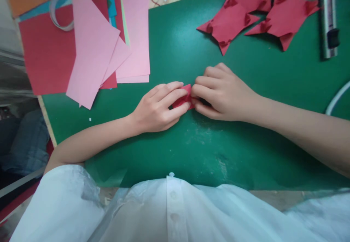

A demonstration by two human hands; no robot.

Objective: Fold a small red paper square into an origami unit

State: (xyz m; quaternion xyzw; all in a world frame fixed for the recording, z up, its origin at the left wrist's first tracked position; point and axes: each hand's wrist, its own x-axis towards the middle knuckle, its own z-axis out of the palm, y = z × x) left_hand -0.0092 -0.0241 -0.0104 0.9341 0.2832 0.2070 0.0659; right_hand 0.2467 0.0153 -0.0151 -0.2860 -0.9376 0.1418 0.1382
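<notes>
A small piece of folded red paper (187, 95) lies between my two hands on the green tabletop, mostly covered by fingers. My left hand (164, 107) closes over its left part, with fingertips pressing on it from above. At its right edge, my right hand (218, 93) pinches the paper between thumb and curled fingers. Beyond the hands, toward the far right, are red folded paper figures with pointed, curled corners; the nearest red figure (228, 25) sits beside another red figure (290, 18).
Pink sheets (93, 45) overlap a red sheet (46, 56) at the far left, with a tape roll (53, 14) on top. A box cutter (329, 19) lies at the far right. A white cable (337, 98) curves at the right edge of the green mat (175, 150).
</notes>
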